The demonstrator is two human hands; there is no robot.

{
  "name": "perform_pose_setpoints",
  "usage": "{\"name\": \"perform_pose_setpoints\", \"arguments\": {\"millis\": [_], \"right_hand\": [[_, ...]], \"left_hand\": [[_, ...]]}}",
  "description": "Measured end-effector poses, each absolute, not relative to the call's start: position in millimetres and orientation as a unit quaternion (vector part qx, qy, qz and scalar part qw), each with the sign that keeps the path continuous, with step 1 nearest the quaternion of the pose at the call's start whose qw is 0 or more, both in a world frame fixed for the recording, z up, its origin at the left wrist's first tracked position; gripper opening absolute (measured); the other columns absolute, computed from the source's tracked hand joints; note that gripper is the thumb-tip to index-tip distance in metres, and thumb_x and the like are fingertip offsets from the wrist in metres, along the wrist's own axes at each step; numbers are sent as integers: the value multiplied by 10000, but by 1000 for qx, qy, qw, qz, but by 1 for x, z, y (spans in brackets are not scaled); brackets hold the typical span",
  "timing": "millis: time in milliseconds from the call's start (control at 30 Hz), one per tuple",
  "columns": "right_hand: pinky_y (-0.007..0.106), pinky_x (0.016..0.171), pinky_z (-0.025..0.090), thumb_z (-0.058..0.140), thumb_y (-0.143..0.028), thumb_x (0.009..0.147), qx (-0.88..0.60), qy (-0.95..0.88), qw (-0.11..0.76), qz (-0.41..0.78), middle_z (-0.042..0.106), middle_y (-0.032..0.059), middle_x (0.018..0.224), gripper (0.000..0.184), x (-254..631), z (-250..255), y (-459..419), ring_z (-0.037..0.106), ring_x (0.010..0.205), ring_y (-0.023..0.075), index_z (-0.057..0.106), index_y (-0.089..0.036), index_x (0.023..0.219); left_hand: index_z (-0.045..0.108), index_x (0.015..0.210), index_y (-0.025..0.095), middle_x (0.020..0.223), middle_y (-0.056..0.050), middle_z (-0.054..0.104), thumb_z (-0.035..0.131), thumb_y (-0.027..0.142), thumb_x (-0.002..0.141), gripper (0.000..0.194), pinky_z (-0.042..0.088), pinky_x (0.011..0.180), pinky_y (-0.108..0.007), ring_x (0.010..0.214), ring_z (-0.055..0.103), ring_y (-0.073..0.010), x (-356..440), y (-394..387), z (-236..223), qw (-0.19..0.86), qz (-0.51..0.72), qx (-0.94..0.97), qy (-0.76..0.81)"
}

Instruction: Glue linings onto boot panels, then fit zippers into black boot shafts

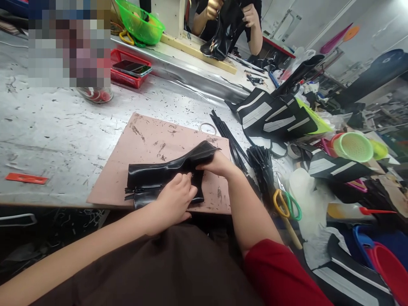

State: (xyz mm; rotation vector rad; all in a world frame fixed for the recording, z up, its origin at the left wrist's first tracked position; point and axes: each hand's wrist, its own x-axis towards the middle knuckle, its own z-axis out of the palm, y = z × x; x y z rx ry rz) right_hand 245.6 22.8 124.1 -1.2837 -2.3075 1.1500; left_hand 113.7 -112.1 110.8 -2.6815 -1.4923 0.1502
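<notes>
Head view: from where I stand, a shiny black boot upper [165,170] lies on the pink mat [143,138] at the bench's near edge, its far right corner gripped in the right hand [217,163]. The left hand [178,193] rests on it beside the zip [148,190], fingers curled, though I cannot tell whether they pinch anything; across the bench [66,123] a co-worker's hands [251,16] hold another black boot [219,42].

A glossy black boot upper [149,172] is laid sideways on a pinkish board [116,178], close to its near edge. The straight-cut end is turned left, where the dark tape ends of a lengthwise zipper [147,191] are seen jutting out; the wider right end is creased and bent, its middle partly hidden
</notes>
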Motion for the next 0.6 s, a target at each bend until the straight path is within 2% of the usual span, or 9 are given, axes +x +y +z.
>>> {"name": "perform_pose_setpoints", "arguments": {"millis": [133,267,433,500,600], "right_hand": [[343,855,479,745,-123,527,-469,-763,111,430,681,57,983,417,252,117,30,601,958,211,657,-140,934],[339,897,454,759,-149,504,-461,-748,153,452,635,87,1097,574,255,106,32,569,1031,214,606,-127,1057],[341,906,435,797,-276,465,-501,-774,144,359,624,68,1113,648,256,96,31,556,1050,231,599,-174,1074],[351,864,447,789,-363,481,-532,-791,112,279,641,67,1064,619,261,97,32,575,1004,249,608,-203,1051],[357,779,455,708,-390,606,-587,-790,47,170,659,79,954,382,281,104,39,598,903,254,625,-210,933]], "left_hand": [[580,998,64,1264,-264,456,660,554,610,630,324,855,-413,1037,486,-332,116,-111,114,26,56,-868,-492],[586,993,66,1258,-265,462,651,561,617,625,330,848,-405,1022,497,-324,117,-111,116,37,65,-869,-489],[591,973,69,1248,-269,469,668,554,601,616,341,834,-398,1026,494,-327,116,-111,114,48,47,-870,-488],[595,960,81,1256,-260,466,689,537,586,597,349,831,-398,1024,499,-324,113,-111,112,45,29,-867,-495],[597,962,100,1280,-235,457,698,514,591,565,373,813,-385,1051,500,-316,106,-113,109,41,3,-865,-500]]}}
